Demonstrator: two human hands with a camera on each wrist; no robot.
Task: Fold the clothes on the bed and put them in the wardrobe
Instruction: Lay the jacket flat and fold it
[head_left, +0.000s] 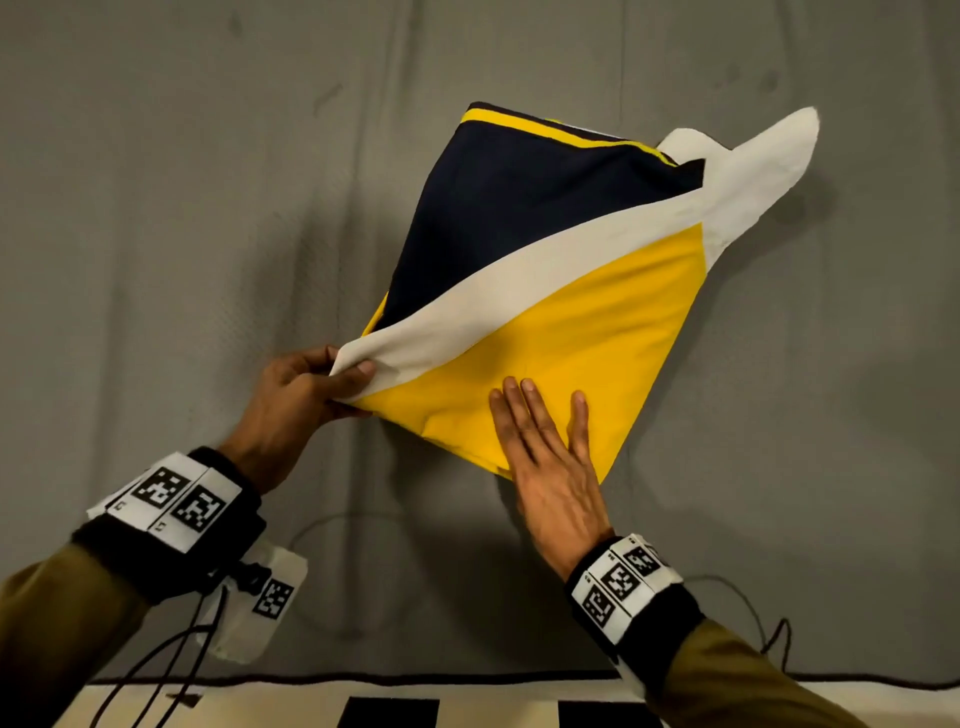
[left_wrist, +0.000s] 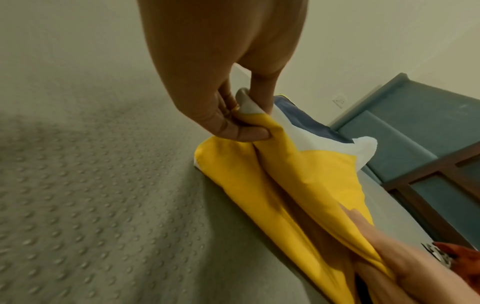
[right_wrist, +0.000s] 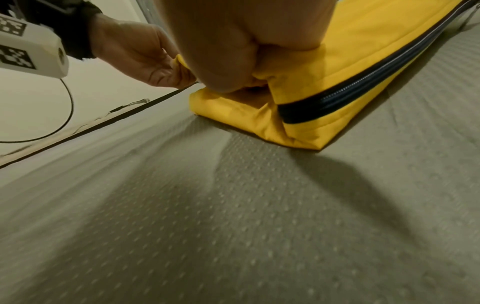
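The yellow, white and navy fabric garment (head_left: 545, 291), partly folded, lies on the grey textured bed cover (head_left: 182, 234) toward the bed's near edge. Its long axis runs diagonally, from the corner nearest the person up and away to a white tip at the far right. The left hand (head_left: 306, 395) pinches the garment's left corner between thumb and curled fingers and lifts it off the bed. The right hand (head_left: 550, 457) lies flat, fingers straight, pressing the yellow panel down at the near corner. The lifted corner lies left of the pinning hand. Any fold across would likely travel rightward over that hand, with the left hand leading it.
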